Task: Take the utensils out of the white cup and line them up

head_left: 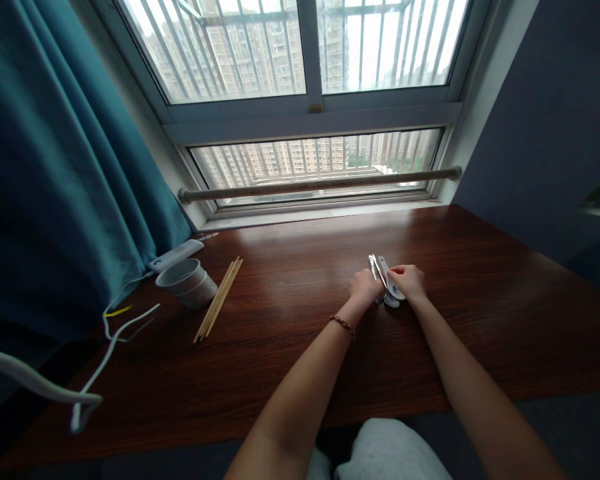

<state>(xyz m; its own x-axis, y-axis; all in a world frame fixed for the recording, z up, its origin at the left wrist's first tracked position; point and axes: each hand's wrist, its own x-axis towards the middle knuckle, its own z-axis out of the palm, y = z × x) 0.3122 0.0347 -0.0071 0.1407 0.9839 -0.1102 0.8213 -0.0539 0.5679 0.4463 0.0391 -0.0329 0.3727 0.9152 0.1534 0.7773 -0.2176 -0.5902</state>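
"Metal spoons (391, 302) and white spoon (397, 291): how would they handle?"

"Light and stiff, I'd guess; metal slick, the white one perhaps breakable. Pinch mid-handle."

"Held?"

"Left hand (366, 288) over the metal handles, right hand (407, 281) touching the white spoon; whether they're gripping, I can't tell. Tabletop (290, 280) beneath; wooden sticks (219, 300), then cup (193, 288), well leftward."

Your left forearm (300, 383) and right forearm (463, 370) stretch forward, bare, slanting toward each other. Your left hand (366, 287) is curled, its back upward; your right hand (409, 280), just beside it, is turned inward in a pinching pose.
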